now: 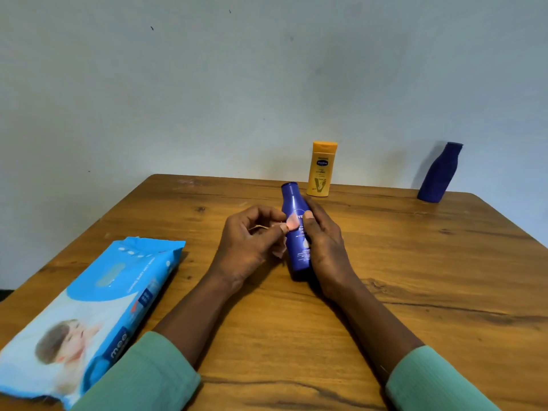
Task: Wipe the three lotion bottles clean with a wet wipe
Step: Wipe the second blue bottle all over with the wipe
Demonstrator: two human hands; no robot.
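A blue lotion bottle [294,229] stands tilted on the wooden table [415,277] at the middle. My right hand [324,247] grips it from the right side, thumb on its label. My left hand [247,247] pinches a small crumpled wet wipe [289,229] and holds it against the bottle's left side; most of the wipe is hidden by my fingers. A yellow lotion bottle [321,169] stands upright at the table's far edge. A second dark blue bottle [441,172] stands at the far right, near the wall.
A blue pack of baby wet wipes [86,315] lies flat at the table's near left, partly under my left sleeve. A pale wall runs behind the table's far edge.
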